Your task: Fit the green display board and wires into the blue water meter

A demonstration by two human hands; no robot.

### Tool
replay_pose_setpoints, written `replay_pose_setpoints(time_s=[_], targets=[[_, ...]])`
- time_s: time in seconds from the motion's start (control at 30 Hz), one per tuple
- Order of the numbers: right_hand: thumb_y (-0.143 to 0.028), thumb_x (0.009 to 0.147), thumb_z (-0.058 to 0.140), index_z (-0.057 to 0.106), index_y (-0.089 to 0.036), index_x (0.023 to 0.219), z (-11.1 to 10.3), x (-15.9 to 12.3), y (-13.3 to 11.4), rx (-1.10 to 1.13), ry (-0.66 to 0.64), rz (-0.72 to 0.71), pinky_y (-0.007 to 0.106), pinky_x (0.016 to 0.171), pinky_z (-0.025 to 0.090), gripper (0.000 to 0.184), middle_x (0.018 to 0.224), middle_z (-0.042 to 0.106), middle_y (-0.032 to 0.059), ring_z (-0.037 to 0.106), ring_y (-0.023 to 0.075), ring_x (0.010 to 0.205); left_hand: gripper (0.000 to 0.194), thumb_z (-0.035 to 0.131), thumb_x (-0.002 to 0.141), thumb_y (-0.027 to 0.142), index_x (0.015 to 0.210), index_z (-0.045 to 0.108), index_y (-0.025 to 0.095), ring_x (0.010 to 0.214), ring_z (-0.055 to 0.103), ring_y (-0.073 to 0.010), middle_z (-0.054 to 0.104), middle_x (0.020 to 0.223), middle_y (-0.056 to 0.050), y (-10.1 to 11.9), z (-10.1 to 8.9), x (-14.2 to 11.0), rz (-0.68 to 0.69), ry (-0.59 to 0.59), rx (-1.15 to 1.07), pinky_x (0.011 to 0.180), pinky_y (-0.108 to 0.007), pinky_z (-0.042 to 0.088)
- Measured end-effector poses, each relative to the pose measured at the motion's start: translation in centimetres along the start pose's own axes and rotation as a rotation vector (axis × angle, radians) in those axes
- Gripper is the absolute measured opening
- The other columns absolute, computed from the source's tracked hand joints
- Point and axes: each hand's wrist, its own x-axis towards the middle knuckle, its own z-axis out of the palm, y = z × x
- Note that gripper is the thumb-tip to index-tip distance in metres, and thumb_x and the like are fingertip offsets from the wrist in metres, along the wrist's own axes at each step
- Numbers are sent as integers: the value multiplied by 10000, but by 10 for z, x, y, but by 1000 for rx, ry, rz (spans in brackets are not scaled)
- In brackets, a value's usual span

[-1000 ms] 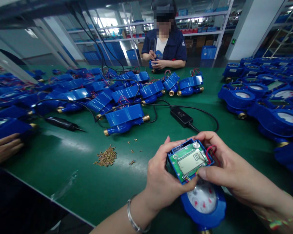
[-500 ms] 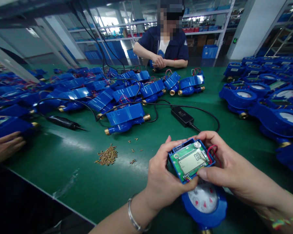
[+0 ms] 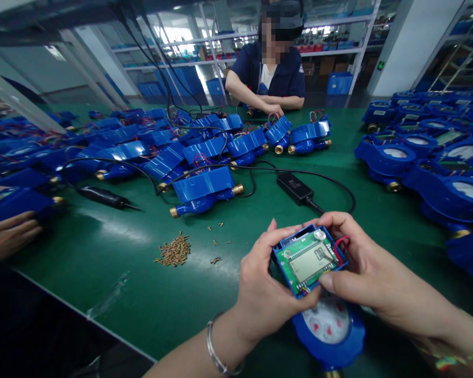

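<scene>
Both of my hands grip one blue water meter (image 3: 333,336) at the lower right. Its upper box holds a green circuit board (image 3: 299,249) with a lit LCD screen (image 3: 309,262). My left hand (image 3: 262,273) wraps the box's left side, thumb along the lower edge. My right hand (image 3: 362,262) closes round the right side, its thumb pressing by the lower right corner. Red wires (image 3: 342,249) loop out beside the right fingers. Below the box shows the round dial (image 3: 328,321) with red pointers, and a brass end sits at the bottom of the view.
A pile of small brass-coloured screws (image 3: 174,250) lies left of my hands. Behind it are a black electric screwdriver (image 3: 104,197), a black cabled box (image 3: 295,188) and several blue meters (image 3: 205,184). More meters (image 3: 453,178) crowd the right. A co-worker's hand (image 3: 11,236) holds a meter at left; another person sits opposite.
My hands and the meter stay almost still. The person opposite has moved an arm, and one hand now reaches toward the meters on the table.
</scene>
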Motion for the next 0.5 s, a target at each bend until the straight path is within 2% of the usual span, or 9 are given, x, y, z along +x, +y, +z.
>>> replay_pose_setpoints(time_s=[0.13, 0.23, 0.3, 0.37, 0.43, 0.5], targets=[[-155, 817, 636, 371, -284, 1198, -1, 0, 0, -60, -7, -8, 222, 807, 486, 482, 1092, 543, -6, 551, 136, 939, 615, 782, 587, 251, 1153, 546, 200, 1025, 690, -262, 718, 1075, -76, 3, -2, 2, -30, -5, -25, 1128, -518, 380], [-287, 850, 677, 346, -305, 1249, -7, -1, 1, -149, 10, -6, 256, 858, 487, 518, 1152, 524, 11, 544, 159, 1012, 581, 769, 581, 230, 1125, 566, 204, 961, 702, -245, 716, 1054, -70, 3, -3, 3, -123, -6, -85, 1018, -458, 503], [-368, 827, 720, 287, -343, 1306, -12, -1, 1, -226, 9, 4, 304, 914, 484, 646, 1238, 480, 23, 530, 183, 1081, 582, 788, 568, 250, 1105, 571, 195, 925, 702, -237, 703, 1054, -77, 3, -4, 3, -200, -11, -149, 882, -392, 580], [-389, 780, 768, 208, -393, 1353, -15, -1, 3, -311, -9, 25, 365, 964, 471, 801, 1302, 433, 26, 513, 208, 1138, 607, 818, 556, 278, 1102, 567, 190, 898, 702, -231, 699, 1042, -75, 2, -4, 3, -253, -24, -223, 800, -354, 603], [-371, 731, 806, 163, -427, 1374, -15, 0, 6, -431, 16, 40, 429, 984, 454, 911, 1320, 413, 27, 509, 233, 1150, 617, 832, 563, 289, 1108, 559, 193, 888, 704, -228, 702, 1017, -67, 2, -4, 3, -286, -39, -286, 791, -350, 606], [-354, 695, 826, 149, -439, 1386, -12, 2, 10, -540, 107, 15, 473, 979, 443, 971, 1304, 423, 31, 510, 254, 1141, 610, 830, 576, 279, 1113, 554, 197, 885, 706, -228, 706, 994, -61, 2, -4, 2, -306, -45, -334, 791, -347, 607]])
